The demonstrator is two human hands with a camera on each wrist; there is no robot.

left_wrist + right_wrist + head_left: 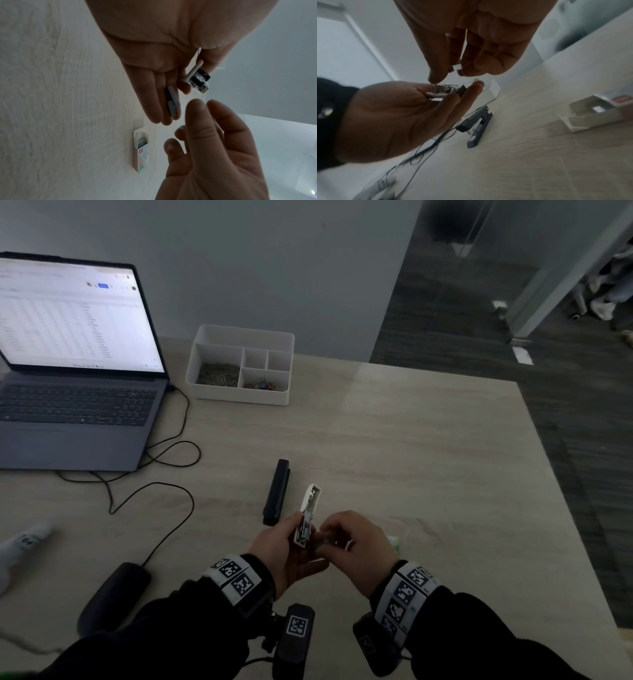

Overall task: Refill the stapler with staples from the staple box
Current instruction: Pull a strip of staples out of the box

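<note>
Hands, left (286, 546) holding small white stapler (307, 517), lid open, right (356, 542) beside

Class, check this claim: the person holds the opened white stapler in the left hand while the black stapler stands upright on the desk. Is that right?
Not quite. The head view shows the left hand holding the opened white stapler, but the black stapler lies flat on the desk, not upright.

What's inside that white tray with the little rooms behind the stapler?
In the white tray, the big left compartment holds a pile of metal paper clips. The front right one holds small colourful clips. The two little ones look empty. The long back section is partly hidden by its divider wall.
</note>
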